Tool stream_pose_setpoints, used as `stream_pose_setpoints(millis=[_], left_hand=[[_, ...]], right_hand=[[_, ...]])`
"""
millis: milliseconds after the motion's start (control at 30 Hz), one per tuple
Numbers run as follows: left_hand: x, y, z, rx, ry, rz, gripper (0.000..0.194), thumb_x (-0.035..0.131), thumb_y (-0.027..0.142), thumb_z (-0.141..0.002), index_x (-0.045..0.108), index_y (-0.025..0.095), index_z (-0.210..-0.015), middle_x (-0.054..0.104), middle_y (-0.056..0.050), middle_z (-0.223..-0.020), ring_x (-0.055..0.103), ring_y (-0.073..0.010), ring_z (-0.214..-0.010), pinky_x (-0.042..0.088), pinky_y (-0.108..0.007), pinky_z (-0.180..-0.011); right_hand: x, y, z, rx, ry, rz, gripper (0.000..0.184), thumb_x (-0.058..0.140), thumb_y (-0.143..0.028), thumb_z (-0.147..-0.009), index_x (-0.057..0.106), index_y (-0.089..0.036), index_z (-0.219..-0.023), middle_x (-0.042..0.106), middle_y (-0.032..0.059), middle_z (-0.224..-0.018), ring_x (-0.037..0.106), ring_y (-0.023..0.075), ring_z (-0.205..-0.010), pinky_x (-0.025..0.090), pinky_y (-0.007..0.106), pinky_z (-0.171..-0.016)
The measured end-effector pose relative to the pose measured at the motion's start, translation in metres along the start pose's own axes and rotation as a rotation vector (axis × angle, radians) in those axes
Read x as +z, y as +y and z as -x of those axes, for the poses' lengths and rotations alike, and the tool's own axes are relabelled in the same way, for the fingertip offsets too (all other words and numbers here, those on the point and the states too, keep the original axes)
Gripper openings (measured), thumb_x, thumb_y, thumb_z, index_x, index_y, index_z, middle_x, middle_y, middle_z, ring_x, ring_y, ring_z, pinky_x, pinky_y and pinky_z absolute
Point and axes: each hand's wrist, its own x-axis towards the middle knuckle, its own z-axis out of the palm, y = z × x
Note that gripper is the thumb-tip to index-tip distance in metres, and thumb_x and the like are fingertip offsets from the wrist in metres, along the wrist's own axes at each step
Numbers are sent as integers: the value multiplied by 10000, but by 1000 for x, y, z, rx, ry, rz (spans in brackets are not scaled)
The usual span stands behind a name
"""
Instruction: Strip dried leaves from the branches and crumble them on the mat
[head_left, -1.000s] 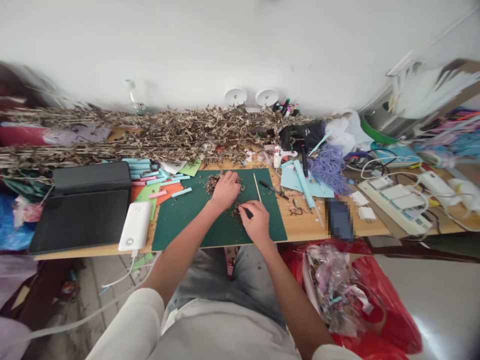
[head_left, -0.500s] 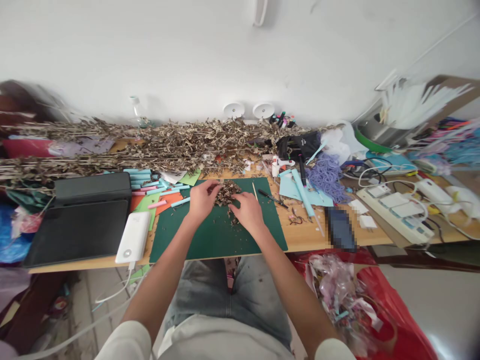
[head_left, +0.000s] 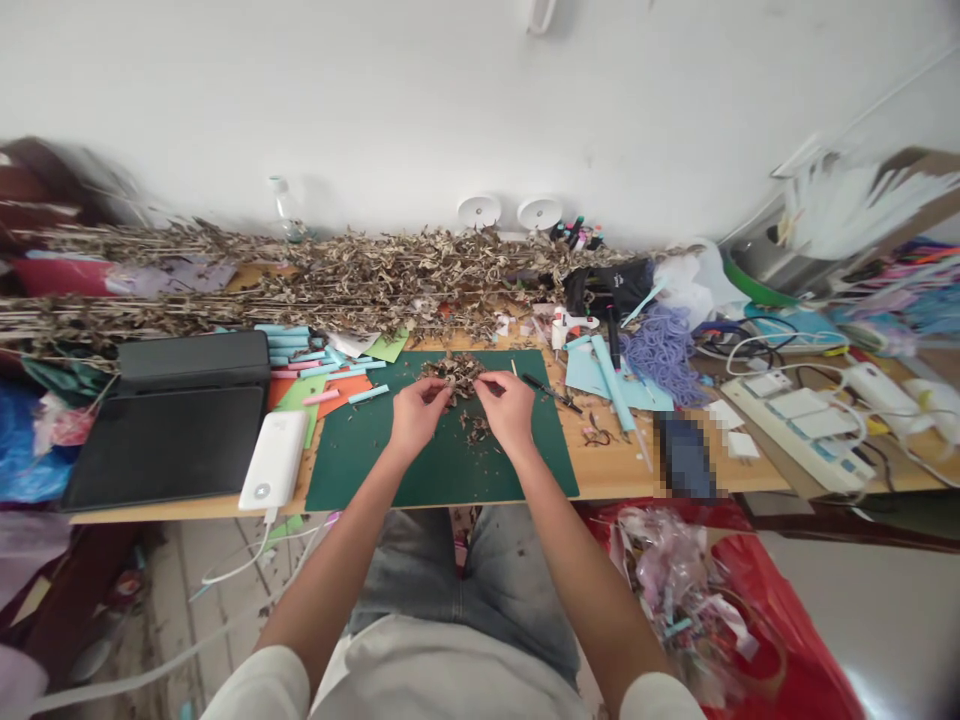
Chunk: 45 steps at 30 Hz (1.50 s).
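Observation:
A small heap of dried brown leaves (head_left: 459,370) lies near the far side of the green cutting mat (head_left: 360,470). My left hand (head_left: 420,408) is at the heap's left, its thumb and fingertips pinched together on a bit of dried leaf. At the right edge, my right hand (head_left: 507,405) pinches dried leaf too, its fingertips touching the heap. Closer to me, a smaller scatter of leaf crumbs (head_left: 475,429) sits on the mat between the hands. Behind the mat, long dried leafy stalks (head_left: 360,265) lie in bundles across the desk.
At left are a black tablet case (head_left: 172,440), a white power bank (head_left: 274,460) and several blue paper rolls (head_left: 285,340). A black pen (head_left: 551,392), a glue gun (head_left: 574,323), purple yarn (head_left: 660,350), a phone (head_left: 686,455) and a power strip (head_left: 802,430) lie at right.
My left hand has come off the top of the heap to its left side. My right hand has moved away from the small crumbs up to the heap's right edge.

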Motion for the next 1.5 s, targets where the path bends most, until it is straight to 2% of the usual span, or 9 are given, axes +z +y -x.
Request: stream_pose_setpoints(millis=[100, 200, 467, 600, 733, 933, 1133, 1233, 1500], left_hand=[[11, 0, 1, 23, -10, 96, 236, 688, 322, -747, 707, 141, -898, 733, -71, -805, 701, -203, -733, 586, -314, -683], [16, 0, 8, 95, -21, 91, 254, 660, 329, -782, 708, 144, -950, 742, -82, -894, 706, -210, -795, 585, -328, -739], [14, 13, 32, 164, -28, -14, 307, 682, 410, -785, 715, 146, -938, 725, -55, -808, 674, -184, -730, 551, -271, -682], [16, 10, 32, 89, -1, 83, 291, 698, 429, -765, 712, 148, -837, 700, -37, -743, 646, -164, -655, 551, -264, -620], [11, 2, 34, 98, -98, 130, 278, 719, 413, -751, 720, 155, -856, 714, -46, -787, 659, -171, -653, 568, -289, -631], [-1, 9, 35, 331, -167, -183, 151, 722, 310, -761, 743, 185, -841, 738, -62, -857, 667, -182, -751, 536, -278, -696], [-2, 10, 31, 177, -291, -42, 217, 762, 304, -708, 739, 180, -884, 736, -48, -842, 682, -186, -767, 547, -279, -718], [0, 5, 31, 112, -272, 76, 235, 769, 315, -697, 742, 172, -881, 734, -48, -838, 679, -176, -748, 546, -277, -716], [-1, 5, 30, -23, -266, 210, 302, 807, 360, -642, 755, 148, -851, 743, -74, -796, 676, -181, -698, 550, -300, -679]], right_hand=[[6, -8, 6, 213, -4, -280, 179, 674, -339, -735, 721, -175, -788, 725, 44, -749, 665, 196, -685, 526, 291, -648], [9, -14, 16, 294, 1, -400, 204, 691, -358, -714, 711, -167, -782, 724, 42, -722, 666, 191, -663, 524, 278, -617], [10, -19, 50, 195, 23, -262, 194, 608, -351, -810, 713, -187, -813, 724, 49, -748, 670, 193, -681, 549, 302, -661], [3, -22, 61, 185, -7, -390, 221, 632, -335, -811, 720, -188, -950, 730, 81, -951, 691, 198, -818, 572, 320, -764], [-14, -25, 54, 222, -85, -491, 392, 708, -344, -754, 682, -204, -1119, 687, 95, -1130, 679, 195, -879, 581, 310, -745], [-20, -18, 45, 247, -171, -460, 183, 751, -313, -689, 764, -203, -835, 732, 51, -867, 684, 194, -770, 561, 308, -730], [-9, -9, 51, 400, -44, -515, 164, 751, -301, -646, 758, -187, -764, 742, 39, -745, 679, 198, -705, 543, 314, -692], [-7, -9, 54, 446, -27, -576, 195, 753, -321, -642, 755, -177, -774, 743, 40, -735, 677, 189, -684, 546, 315, -695], [-17, -9, 52, 286, -136, -446, 211, 740, -339, -670, 759, -194, -821, 760, 56, -853, 714, 223, -786, 584, 358, -773]])
